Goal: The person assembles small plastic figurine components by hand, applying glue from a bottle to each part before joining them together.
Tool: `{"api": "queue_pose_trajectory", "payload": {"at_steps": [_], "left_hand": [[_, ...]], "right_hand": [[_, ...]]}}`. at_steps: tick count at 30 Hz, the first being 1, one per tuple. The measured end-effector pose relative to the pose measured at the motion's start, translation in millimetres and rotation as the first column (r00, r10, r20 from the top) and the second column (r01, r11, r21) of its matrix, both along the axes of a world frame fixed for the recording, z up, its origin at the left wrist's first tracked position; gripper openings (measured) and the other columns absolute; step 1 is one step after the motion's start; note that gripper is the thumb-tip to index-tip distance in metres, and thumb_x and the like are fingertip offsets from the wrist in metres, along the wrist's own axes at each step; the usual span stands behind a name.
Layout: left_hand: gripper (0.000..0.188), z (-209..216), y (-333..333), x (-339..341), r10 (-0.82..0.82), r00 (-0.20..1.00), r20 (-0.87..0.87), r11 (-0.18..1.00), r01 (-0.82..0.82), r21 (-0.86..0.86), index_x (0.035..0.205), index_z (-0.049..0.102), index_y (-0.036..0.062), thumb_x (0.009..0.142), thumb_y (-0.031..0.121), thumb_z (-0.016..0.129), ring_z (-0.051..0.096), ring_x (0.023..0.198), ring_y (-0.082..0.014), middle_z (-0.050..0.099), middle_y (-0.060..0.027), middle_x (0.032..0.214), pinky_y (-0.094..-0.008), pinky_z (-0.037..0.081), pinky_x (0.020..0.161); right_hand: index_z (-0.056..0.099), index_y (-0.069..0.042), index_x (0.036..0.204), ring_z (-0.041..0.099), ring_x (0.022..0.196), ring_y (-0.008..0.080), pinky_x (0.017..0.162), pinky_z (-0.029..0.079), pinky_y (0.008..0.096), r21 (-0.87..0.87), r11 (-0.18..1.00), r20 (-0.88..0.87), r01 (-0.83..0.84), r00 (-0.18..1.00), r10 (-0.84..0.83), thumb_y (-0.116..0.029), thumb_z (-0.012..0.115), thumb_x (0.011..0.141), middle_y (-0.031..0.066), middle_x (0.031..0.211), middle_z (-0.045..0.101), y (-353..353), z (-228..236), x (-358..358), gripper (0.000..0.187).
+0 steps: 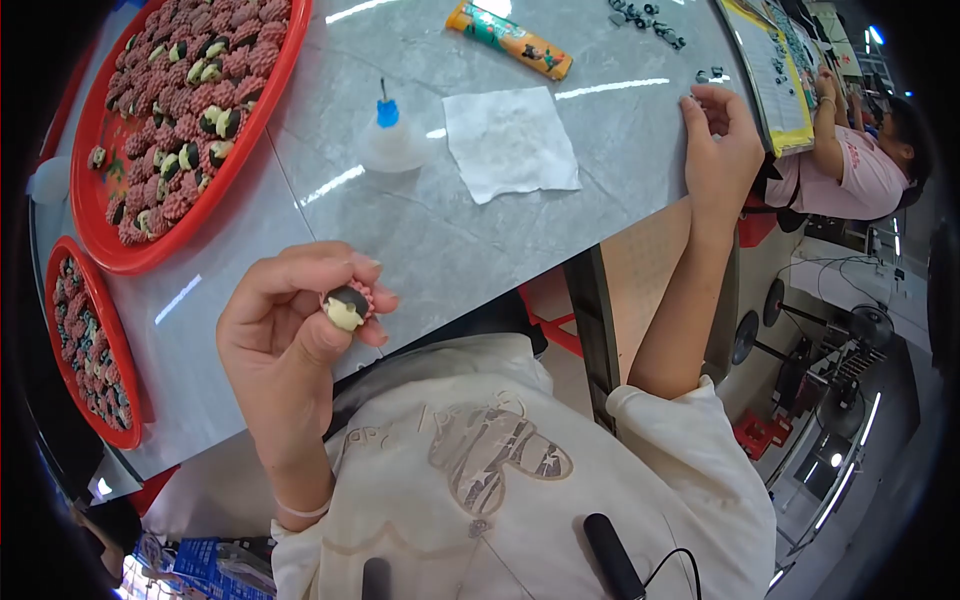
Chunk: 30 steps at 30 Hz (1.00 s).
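Note:
My left hand [290,330] is raised over the table's near edge, fingers shut on a small round toy piece [347,305] with a black and cream face and a pink ruffled rim. My right hand [722,140] rests on the grey table [620,160] far to the right, fingers curled, close to a few tiny dark parts [712,74]; it holds nothing that I can see. A large red tray [262,110] at the upper left is full of several similar pink pieces.
A second red tray [128,370] of pieces lies at the left edge. A small glue bottle with a blue tip [388,135], a white paper sheet [510,142] and an orange tube [510,38] sit mid-table. Another person in pink [850,165] works at the right.

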State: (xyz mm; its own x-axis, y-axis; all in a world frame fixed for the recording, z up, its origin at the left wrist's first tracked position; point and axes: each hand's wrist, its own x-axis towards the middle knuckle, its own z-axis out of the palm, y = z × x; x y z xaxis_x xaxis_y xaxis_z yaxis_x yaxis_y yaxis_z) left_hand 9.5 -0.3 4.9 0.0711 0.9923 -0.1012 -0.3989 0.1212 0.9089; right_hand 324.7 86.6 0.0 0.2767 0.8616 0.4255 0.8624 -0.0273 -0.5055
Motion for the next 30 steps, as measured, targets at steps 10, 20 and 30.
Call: {"api": "queue_pose_trajectory", "payload": {"at_steps": [10,20,30], "left_hand": [[0.033,-0.2,1.1,-1.8,-0.081,0.997,0.015,0.997,0.080,0.022,0.098,0.050,0.0019,0.077,0.023,0.063,0.056,0.077,-0.0141,0.051,-0.0120,0.097,-0.0175,0.043,0.061],[0.040,0.7,1.4,-1.6,-0.103,0.994,0.026,0.995,0.102,0.018,0.099,0.049,-0.0032,0.075,0.026,0.064,0.058,0.075,-0.0166,0.055,-0.0152,0.094,-0.0195,0.047,0.061],[0.041,8.5,-1.5,-3.6,-0.022,0.998,-0.062,0.999,0.020,-0.037,0.098,0.050,-0.0028,0.072,0.023,0.068,0.058,0.080,-0.0164,0.057,-0.0145,0.094,-0.0220,0.049,0.065]], "right_hand": [[0.055,-0.002,0.097,0.046,0.079,0.0159,0.061,0.038,0.0216,0.218,0.710,-0.844,-0.669,0.237,0.482,-0.015,0.062,0.077,0.0129,0.099,0.048,-43.1,21.5,-68.1,0.025],[0.051,-0.002,0.097,0.047,0.070,0.0152,0.056,0.039,0.0198,0.184,0.569,-0.899,-0.801,0.097,0.427,-0.016,0.061,0.078,0.0142,0.096,0.048,-54.4,27.7,-114.4,0.026],[0.051,0.002,0.096,0.054,0.077,0.0183,0.057,0.046,0.0216,0.145,0.550,-0.717,-0.823,0.296,0.631,-0.011,0.062,0.076,0.0193,0.093,0.051,-60.5,35.4,-145.6,0.027]]}}
